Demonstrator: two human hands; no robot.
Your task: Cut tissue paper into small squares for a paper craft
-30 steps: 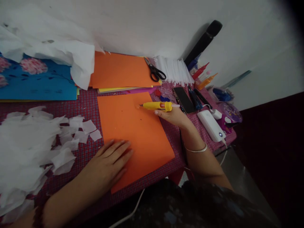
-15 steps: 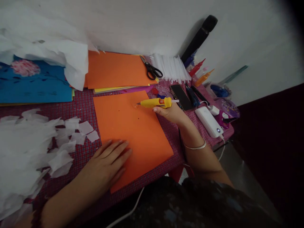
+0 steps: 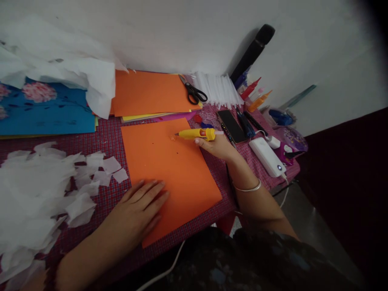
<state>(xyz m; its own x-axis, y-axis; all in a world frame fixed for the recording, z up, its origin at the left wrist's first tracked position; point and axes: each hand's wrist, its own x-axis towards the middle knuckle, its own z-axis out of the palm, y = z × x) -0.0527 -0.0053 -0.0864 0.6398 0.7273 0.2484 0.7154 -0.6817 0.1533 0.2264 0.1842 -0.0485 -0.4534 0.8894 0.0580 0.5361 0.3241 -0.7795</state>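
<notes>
An orange sheet lies flat on the checked cloth in front of me. My left hand rests on its lower left part, palm down with the fingers spread. The yellow glue gun is held in my right hand over the sheet's upper right part. Its tip points left, just beside a small shiny clear patch on the paper. A translucent stick shows at the gun's rear end. Two tiny dark specks are on the sheet.
White paper squares are heaped at the left. Behind lie a blue sheet with flowers, an orange stack, black scissors and white sticks. A phone and white power bank lie at the right.
The camera view has shifted slightly. The yellow glue gun has tilted a little, its rear end now lower, with its tip still by the clear patch. My left hand stays on the sheet.
</notes>
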